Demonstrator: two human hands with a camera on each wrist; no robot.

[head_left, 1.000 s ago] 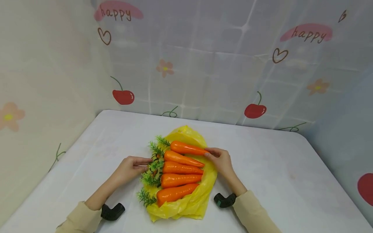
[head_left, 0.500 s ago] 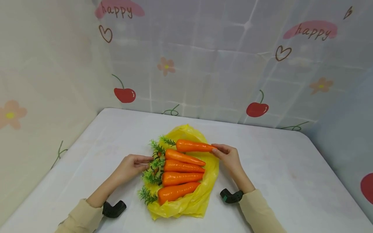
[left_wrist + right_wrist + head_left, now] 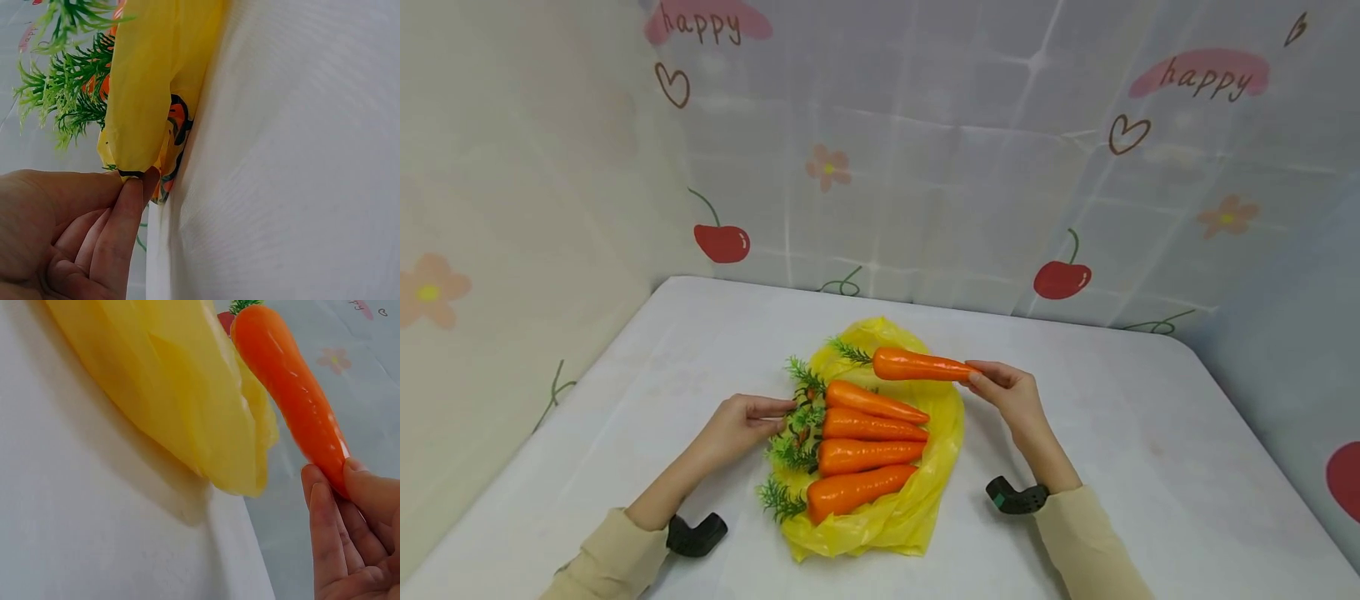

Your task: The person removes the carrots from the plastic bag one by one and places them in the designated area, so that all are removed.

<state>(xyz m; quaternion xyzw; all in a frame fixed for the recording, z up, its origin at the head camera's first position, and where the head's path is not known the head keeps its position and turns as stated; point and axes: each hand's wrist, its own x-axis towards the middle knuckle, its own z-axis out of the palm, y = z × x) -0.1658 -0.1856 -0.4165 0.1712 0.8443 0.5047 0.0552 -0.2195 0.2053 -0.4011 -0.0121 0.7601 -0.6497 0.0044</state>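
Observation:
My right hand pinches the pointed tip of an orange carrot with a green leafy top. In the right wrist view this carrot is held between thumb and fingers, clear of the yellow plastic bag. Several more carrots lie side by side on the yellow bag, their green tops toward the left. My left hand is at the bag's left edge. The left wrist view shows its thumb and fingers pinching the dark-printed edge of the yellow bag.
Everything lies on a white-covered table. A patterned curtain with cherries and flowers hangs behind it. A black wrist device sits by the left sleeve, and another black device by the right.
My right hand has drawn the top carrot to the right and up, away from the others. My left hand has stayed at the bag's left edge.

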